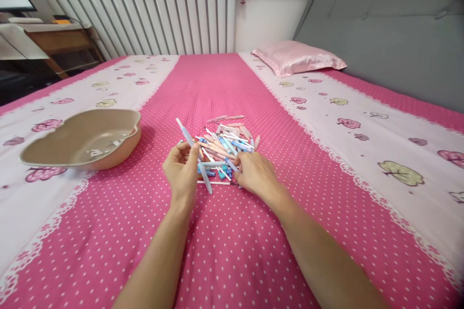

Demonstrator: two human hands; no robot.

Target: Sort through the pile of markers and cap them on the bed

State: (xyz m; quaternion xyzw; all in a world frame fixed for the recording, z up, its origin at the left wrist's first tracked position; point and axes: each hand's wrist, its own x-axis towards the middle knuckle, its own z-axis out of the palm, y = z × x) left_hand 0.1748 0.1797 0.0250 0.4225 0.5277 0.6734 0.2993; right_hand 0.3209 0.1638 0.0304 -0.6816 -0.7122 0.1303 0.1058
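Note:
My left hand (pixel 180 171) is closed around a light blue pen (pixel 186 134) with a whitish end that points up and away. Below that hand, another pale blue stretch (pixel 206 179) slants toward me; I cannot tell whether it is the same pen. A loose pile of pens and thin sticks (pixel 217 147) in peach, white and blue lies just beyond my fingers. At the pile's right side, my right hand (pixel 255 171) has its fingertips pinched on a blue pen (pixel 232 164). Small blue and teal pieces (pixel 224 172) lie between the hands.
A beige basin (pixel 54 147) with small white pieces (pixel 96 153) inside stands on the bed to the left. A pink pillow (pixel 297 57) lies at the back right, beside a grey headboard (pixel 391 24). A white radiator (pixel 145 21) lines the wall.

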